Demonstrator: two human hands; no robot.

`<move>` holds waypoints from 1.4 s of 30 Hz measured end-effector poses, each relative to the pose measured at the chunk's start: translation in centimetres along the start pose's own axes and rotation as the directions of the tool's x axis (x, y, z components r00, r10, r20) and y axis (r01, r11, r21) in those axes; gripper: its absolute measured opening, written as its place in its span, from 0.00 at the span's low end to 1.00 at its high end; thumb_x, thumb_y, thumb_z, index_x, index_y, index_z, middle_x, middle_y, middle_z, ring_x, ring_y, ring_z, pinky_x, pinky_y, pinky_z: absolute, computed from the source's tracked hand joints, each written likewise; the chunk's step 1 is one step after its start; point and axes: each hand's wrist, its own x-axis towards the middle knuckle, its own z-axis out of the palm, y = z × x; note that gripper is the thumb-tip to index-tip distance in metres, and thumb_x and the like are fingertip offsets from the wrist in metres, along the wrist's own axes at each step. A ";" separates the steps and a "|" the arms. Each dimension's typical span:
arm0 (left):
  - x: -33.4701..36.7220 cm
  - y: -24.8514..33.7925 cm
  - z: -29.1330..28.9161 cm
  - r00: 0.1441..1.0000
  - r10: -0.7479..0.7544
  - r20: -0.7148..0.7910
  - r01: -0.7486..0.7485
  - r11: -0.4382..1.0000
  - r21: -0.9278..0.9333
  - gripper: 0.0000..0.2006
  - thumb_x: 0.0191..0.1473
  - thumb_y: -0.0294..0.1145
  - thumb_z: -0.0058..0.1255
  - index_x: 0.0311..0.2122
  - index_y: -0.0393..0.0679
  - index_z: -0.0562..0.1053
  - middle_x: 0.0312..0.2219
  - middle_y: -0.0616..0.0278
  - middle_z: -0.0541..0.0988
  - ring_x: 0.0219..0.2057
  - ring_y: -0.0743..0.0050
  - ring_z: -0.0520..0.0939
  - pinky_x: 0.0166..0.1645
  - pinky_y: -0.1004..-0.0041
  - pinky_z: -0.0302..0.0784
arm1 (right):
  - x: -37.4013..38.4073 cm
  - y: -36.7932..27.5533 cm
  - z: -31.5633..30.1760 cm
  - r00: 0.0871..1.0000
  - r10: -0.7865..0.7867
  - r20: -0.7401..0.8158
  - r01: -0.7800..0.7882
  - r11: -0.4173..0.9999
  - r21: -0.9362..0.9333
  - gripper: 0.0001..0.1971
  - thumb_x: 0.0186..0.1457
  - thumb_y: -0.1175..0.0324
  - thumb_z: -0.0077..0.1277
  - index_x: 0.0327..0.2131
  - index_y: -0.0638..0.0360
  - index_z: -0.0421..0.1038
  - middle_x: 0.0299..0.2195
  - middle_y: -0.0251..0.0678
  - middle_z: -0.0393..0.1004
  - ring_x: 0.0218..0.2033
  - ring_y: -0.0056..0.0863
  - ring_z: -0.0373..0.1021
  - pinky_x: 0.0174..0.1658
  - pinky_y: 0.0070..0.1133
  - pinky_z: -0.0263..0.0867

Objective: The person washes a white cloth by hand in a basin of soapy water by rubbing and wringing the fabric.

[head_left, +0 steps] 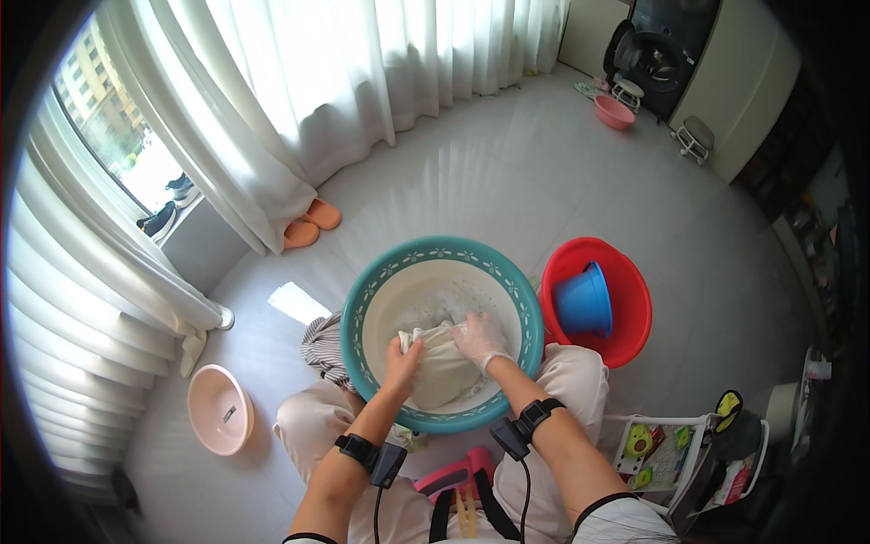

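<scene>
Cloth: a pale wet cloth is lying bunched in the teal basin, in sudsy water.
Left hand: the left hand is closing around the cloth's upper left edge.
Right hand: the right hand, coated in suds, is pressing on its top right, fingers curled.
Handling: it is looking soft, limp, soaked, likely heavy and slippery; gathered folds are offering the surest hold.
Nearby: a red tub is holding a blue bucket.
</scene>
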 end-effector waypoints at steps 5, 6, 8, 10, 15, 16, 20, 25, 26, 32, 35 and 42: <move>1.3 -1.0 2.7 0.965 -0.240 0.101 0.260 0.864 -0.432 0.23 0.58 0.49 0.42 0.50 0.42 0.65 0.45 0.59 0.73 0.46 0.61 0.75 0.51 0.65 0.71 | -0.2 3.6 3.3 0.988 0.049 0.148 -0.087 0.961 0.262 0.23 0.49 0.55 0.53 0.45 0.60 0.69 0.36 0.51 0.74 0.41 0.45 0.72 0.43 0.33 0.67; 2.1 -1.9 1.6 0.950 -0.264 0.165 0.311 0.790 -0.529 0.21 0.59 0.48 0.41 0.48 0.41 0.66 0.43 0.59 0.74 0.45 0.61 0.75 0.49 0.64 0.73 | -1.0 1.5 3.3 0.985 -0.042 0.166 -0.038 0.891 0.452 0.22 0.48 0.57 0.55 0.44 0.60 0.70 0.37 0.49 0.73 0.40 0.43 0.72 0.42 0.31 0.67; 2.7 -2.5 0.3 0.932 -0.282 0.228 0.362 0.696 -0.620 0.20 0.60 0.47 0.39 0.47 0.40 0.67 0.41 0.58 0.75 0.44 0.61 0.76 0.47 0.63 0.74 | -2.9 -2.1 2.4 0.981 -0.165 0.101 0.080 0.821 0.565 0.19 0.47 0.60 0.57 0.41 0.59 0.71 0.36 0.47 0.72 0.37 0.41 0.71 0.40 0.29 0.67; 2.0 -0.4 0.8 0.845 -0.382 0.373 0.534 0.626 -0.569 0.23 0.60 0.51 0.37 0.47 0.42 0.68 0.41 0.57 0.75 0.43 0.60 0.76 0.45 0.60 0.75 | -5.3 -4.6 -1.3 0.981 -0.191 0.027 0.154 0.861 0.485 0.17 0.47 0.61 0.58 0.40 0.59 0.72 0.35 0.46 0.71 0.34 0.40 0.71 0.39 0.28 0.67; 2.1 -1.7 0.8 0.834 -0.123 0.538 0.508 0.552 -0.661 0.25 0.59 0.55 0.34 0.47 0.44 0.70 0.41 0.55 0.76 0.42 0.58 0.78 0.46 0.59 0.74 | -7.2 -7.1 -4.1 0.874 -0.474 -0.106 0.481 0.816 0.320 0.12 0.49 0.58 0.52 0.31 0.54 0.71 0.32 0.41 0.69 0.31 0.44 0.69 0.34 0.35 0.67; 1.1 -0.8 2.1 0.855 -0.190 0.483 0.493 0.586 -0.643 0.25 0.59 0.55 0.35 0.46 0.44 0.70 0.40 0.56 0.76 0.41 0.60 0.78 0.45 0.60 0.74 | -6.5 -6.5 -4.2 0.877 -0.467 -0.109 0.476 0.822 0.311 0.12 0.49 0.58 0.52 0.31 0.54 0.71 0.32 0.41 0.69 0.31 0.44 0.69 0.34 0.35 0.67; -1.3 1.8 3.7 0.902 -0.355 0.244 0.430 0.695 -0.576 0.24 0.59 0.53 0.37 0.45 0.42 0.71 0.37 0.56 0.76 0.38 0.63 0.78 0.42 0.63 0.74 | -2.0 -4.4 -4.6 0.958 -0.278 -0.076 0.287 0.945 0.157 0.13 0.51 0.56 0.50 0.30 0.55 0.70 0.32 0.44 0.70 0.32 0.45 0.71 0.35 0.36 0.67; -0.1 -0.2 1.6 0.984 -0.011 0.179 -0.008 0.994 0.106 0.18 0.59 0.42 0.42 0.48 0.41 0.68 0.39 0.56 0.75 0.40 0.65 0.77 0.43 0.66 0.74 | 0.0 -0.9 -4.4 0.982 -0.012 0.187 0.015 1.000 -0.015 0.17 0.52 0.55 0.48 0.39 0.58 0.71 0.36 0.51 0.71 0.39 0.50 0.69 0.45 0.38 0.64; 0.3 -0.5 1.4 0.984 -0.009 0.180 -0.010 0.995 0.104 0.18 0.59 0.42 0.42 0.48 0.41 0.68 0.39 0.56 0.75 0.40 0.65 0.77 0.43 0.66 0.74 | -0.1 -0.6 -4.2 0.983 -0.012 0.185 0.016 1.000 -0.017 0.17 0.52 0.55 0.48 0.39 0.58 0.71 0.36 0.51 0.71 0.39 0.50 0.69 0.45 0.38 0.64; 2.2 -2.2 1.7 0.995 -0.090 0.046 0.101 0.928 -0.359 0.21 0.58 0.39 0.44 0.53 0.40 0.61 0.41 0.55 0.74 0.42 0.67 0.75 0.40 0.69 0.74 | -1.3 1.9 2.1 0.957 -0.126 0.262 0.064 0.971 0.231 0.21 0.55 0.57 0.45 0.47 0.63 0.67 0.41 0.52 0.68 0.45 0.52 0.66 0.50 0.38 0.61; 1.6 -0.7 1.8 0.962 -0.239 0.129 0.270 0.799 -0.537 0.22 0.59 0.41 0.43 0.54 0.41 0.58 0.43 0.54 0.73 0.40 0.64 0.77 0.40 0.66 0.76 | -5.2 -1.9 0.6 0.927 -0.373 0.033 0.331 0.856 0.397 0.16 0.54 0.61 0.46 0.43 0.62 0.68 0.42 0.51 0.67 0.41 0.51 0.66 0.49 0.36 0.61; 2.4 -3.2 0.8 0.972 -0.172 0.161 0.223 0.893 -0.391 0.22 0.59 0.52 0.38 0.42 0.43 0.71 0.34 0.56 0.77 0.35 0.61 0.79 0.38 0.61 0.76 | -8.4 -7.8 -5.3 0.847 -0.532 0.012 0.499 0.802 0.327 0.10 0.52 0.62 0.49 0.31 0.58 0.69 0.37 0.45 0.67 0.31 0.45 0.69 0.36 0.34 0.66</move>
